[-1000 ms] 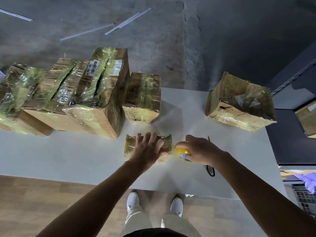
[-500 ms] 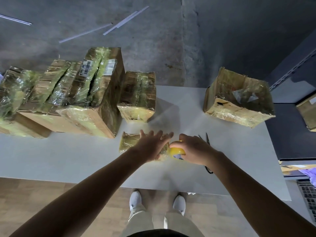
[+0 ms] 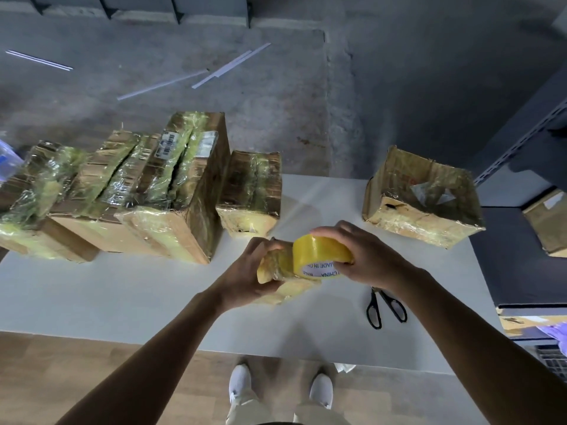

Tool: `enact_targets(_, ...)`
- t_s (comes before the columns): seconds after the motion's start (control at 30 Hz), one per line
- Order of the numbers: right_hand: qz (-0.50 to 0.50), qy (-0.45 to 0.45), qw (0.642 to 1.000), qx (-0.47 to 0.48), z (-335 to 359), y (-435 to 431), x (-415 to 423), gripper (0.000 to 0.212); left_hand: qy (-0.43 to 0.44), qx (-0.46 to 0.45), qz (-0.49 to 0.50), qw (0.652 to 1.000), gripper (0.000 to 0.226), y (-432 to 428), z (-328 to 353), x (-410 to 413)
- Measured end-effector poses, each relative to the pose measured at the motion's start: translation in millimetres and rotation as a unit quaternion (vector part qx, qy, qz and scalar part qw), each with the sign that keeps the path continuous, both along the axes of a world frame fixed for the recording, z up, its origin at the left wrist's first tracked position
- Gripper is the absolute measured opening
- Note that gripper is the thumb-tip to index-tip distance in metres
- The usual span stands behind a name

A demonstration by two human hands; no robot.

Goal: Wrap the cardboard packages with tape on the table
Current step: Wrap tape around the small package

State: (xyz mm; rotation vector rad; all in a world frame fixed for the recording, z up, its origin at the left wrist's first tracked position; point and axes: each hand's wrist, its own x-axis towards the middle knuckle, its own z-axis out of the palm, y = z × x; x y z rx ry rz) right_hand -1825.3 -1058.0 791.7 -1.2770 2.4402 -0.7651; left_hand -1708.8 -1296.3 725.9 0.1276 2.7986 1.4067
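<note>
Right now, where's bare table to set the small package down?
Bare table at near left, between the row of wrapped boxes and the near edge. A narrower bare patch lies between the middle box and the right box. Crowded: far left, and by the scissors.

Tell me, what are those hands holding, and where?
Left hand grips the small package by its left end; right hand holds the yellow tape roll around its outer rim, against the package.

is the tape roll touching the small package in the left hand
Touching. The head view shows the yellow tape roll, gripped by the right hand, pressed against the small package that the left hand holds, with no gap between them.
</note>
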Motion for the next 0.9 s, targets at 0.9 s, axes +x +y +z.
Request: enact_targets(0.9,0.059,0.059,0.989,0.120,-38.2,-44.6,16.9,0.058,0.110,-0.437,-0.007,0.892,0.065,-43.7,7.5,38.3)
